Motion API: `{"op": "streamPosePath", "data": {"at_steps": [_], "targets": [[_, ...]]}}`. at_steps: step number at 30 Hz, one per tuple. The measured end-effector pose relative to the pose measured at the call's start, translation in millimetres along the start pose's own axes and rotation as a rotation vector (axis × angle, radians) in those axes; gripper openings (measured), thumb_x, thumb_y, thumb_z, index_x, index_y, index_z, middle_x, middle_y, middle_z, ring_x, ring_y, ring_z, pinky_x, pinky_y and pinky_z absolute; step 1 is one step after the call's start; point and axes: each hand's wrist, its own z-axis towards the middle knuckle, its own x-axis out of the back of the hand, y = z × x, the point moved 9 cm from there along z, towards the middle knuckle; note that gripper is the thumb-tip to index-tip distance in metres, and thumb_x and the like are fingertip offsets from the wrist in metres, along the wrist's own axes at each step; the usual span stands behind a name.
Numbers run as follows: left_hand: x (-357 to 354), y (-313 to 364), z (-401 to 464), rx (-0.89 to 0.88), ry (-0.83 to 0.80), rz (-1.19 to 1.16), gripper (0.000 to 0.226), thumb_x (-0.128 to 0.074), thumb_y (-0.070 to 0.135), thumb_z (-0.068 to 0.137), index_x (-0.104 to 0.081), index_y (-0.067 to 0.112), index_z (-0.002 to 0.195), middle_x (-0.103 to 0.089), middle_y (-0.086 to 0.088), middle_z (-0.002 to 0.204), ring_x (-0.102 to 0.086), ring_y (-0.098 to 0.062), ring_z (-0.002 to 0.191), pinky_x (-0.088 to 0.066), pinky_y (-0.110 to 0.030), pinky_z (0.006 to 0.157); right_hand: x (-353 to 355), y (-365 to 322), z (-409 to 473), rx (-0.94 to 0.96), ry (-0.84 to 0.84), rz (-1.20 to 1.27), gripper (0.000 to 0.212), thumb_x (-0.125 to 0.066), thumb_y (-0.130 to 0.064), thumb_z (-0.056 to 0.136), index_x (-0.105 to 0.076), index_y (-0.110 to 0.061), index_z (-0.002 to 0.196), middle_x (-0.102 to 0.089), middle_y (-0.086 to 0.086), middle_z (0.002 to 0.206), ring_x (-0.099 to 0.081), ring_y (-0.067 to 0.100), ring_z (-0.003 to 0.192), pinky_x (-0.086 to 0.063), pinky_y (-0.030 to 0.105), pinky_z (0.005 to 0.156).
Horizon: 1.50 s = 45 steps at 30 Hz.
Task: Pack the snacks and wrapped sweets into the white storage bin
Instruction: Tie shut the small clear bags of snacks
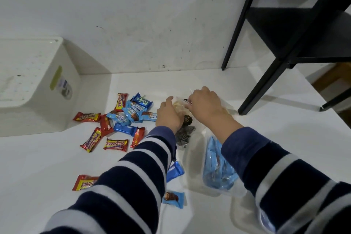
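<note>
Two hands, the left hand (168, 114) and the right hand (204, 104), are curled around a clear bag of cookies (185, 119), likely to lift it toward the white storage bin (36, 89) set far left.

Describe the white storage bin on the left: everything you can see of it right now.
The white storage bin looks like smooth, off-white plastic with rounded corners. It appears to be turned bottom-up on the white table, its broad top face speckled with small marks and its walls flaring outward toward the table. A yellow-green and white label sits on the side facing the snacks. It stands at the far left against the wall, partly cut off by the frame edge. Neither hand touches it; the nearest red wrapper lies just beside its corner, apparently apart.
</note>
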Motion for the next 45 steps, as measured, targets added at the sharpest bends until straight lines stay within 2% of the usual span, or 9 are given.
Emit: {"op": "streamPosePath", "data": {"at_steps": [6, 12, 16, 20, 26, 31, 35, 41, 45], "targets": [[-27, -23, -14, -0.038, -0.145, 0.061, 0.108, -0.075, 0.046, 0.073, -0.002, 0.025, 0.150, -0.034, -0.007, 0.147, -0.037, -0.027, 0.134, -0.038, -0.047, 0.106, 3, 10, 7, -0.094, 0.024, 0.177, 0.023, -0.048, -0.021, 0.096, -0.069, -0.015, 0.104, -0.064, 0.003, 0.104, -0.054, 0.023, 0.105, -0.047, 0.033, 0.081], [-22, -24, -25, -0.091, -0.121, 0.072, 0.126, -0.080, 0.038, 0.070, 0.017, 0.025, 0.149, -0.034, -0.008, 0.143, -0.045, -0.025, 0.127, -0.045, -0.039, 0.099, 6, 18, 4, -0.212, -0.038, 0.557, 0.019, -0.049, -0.018, 0.094, -0.068, -0.019, 0.097, -0.067, -0.002, 0.098, -0.063, 0.020, 0.090, -0.054, 0.032, 0.078], [-12, -25, -40, -0.164, -0.098, 0.082, 0.126, -0.080, 0.035, 0.071, 0.020, 0.031, 0.147, -0.040, -0.010, 0.133, -0.055, -0.026, 0.110, -0.051, -0.040, 0.088, 8, 23, -3, -0.218, -0.029, 0.687, 0.018, -0.053, -0.018, 0.094, -0.070, -0.017, 0.096, -0.061, -0.006, 0.090, -0.059, 0.014, 0.086, -0.052, 0.031, 0.080], [-11, -29, -53, -0.186, -0.078, 0.065, 0.123, -0.078, 0.035, 0.074, 0.023, 0.037, 0.145, -0.040, -0.011, 0.132, -0.056, -0.026, 0.108, -0.050, -0.040, 0.089, 8, 24, -18, -0.209, 0.016, 0.796, 0.013, -0.062, -0.022, 0.090, -0.072, -0.015, 0.094, -0.061, -0.006, 0.081, -0.055, 0.006, 0.073, -0.041, 0.016, 0.064], [-9, -34, -56, -0.138, -0.056, 0.043, 0.118, -0.075, 0.031, 0.078, 0.023, 0.039, 0.144, -0.039, -0.011, 0.132, -0.055, -0.025, 0.109, -0.048, -0.037, 0.088, 8, 37, -37, -0.202, -0.080, 0.660, 0.017, -0.069, -0.020, 0.084, -0.074, -0.011, 0.098, -0.070, 0.003, 0.096, -0.061, 0.014, 0.087, -0.046, 0.025, 0.079], [-5, -39, -56, -0.122, -0.053, 0.016, 0.118, -0.075, 0.023, 0.079, 0.021, 0.042, 0.144, -0.040, -0.012, 0.131, -0.058, -0.025, 0.101, -0.048, -0.035, 0.087, 5, 43, -44, -0.207, -0.104, 0.706, 0.012, -0.068, -0.014, 0.085, -0.076, -0.007, 0.090, -0.073, 0.005, 0.098, -0.057, 0.009, 0.082, -0.041, 0.021, 0.073], [0, -41, -57, -0.119, -0.039, 0.059, 0.118, -0.076, 0.022, 0.078, 0.020, 0.040, 0.145, -0.041, -0.013, 0.131, -0.058, -0.026, 0.099, -0.048, -0.033, 0.083, -5, 34, -41, -0.207, -0.146, 0.662, 0.020, -0.059, -0.015, 0.092, -0.072, 0.000, 0.094, -0.071, 0.010, 0.104, -0.064, 0.025, 0.094, -0.045, 0.025, 0.072], [2, -46, -59, -0.122, -0.035, 0.041, 0.116, -0.075, 0.021, 0.079, 0.017, 0.039, 0.146, -0.040, -0.012, 0.129, -0.053, -0.019, 0.089, -0.047, -0.030, 0.079, -15, 28, -38, -0.208, -0.170, 0.640, 0.011, -0.056, -0.024, 0.092, -0.063, -0.020, 0.085, -0.067, 0.001, 0.099, -0.060, 0.018, 0.086, -0.051, 0.031, 0.081], [2, -48, -58, -0.121, -0.039, 0.039, 0.116, -0.075, 0.021, 0.079, 0.017, 0.040, 0.146, -0.040, -0.011, 0.127, -0.051, -0.018, 0.089, -0.047, -0.031, 0.082, -8, 17, -37, -0.180, -0.112, 0.756, 0.010, -0.062, -0.022, 0.090, -0.068, -0.016, 0.089, -0.059, -0.007, 0.087, -0.054, 0.011, 0.080, -0.041, 0.019, 0.064]]}}
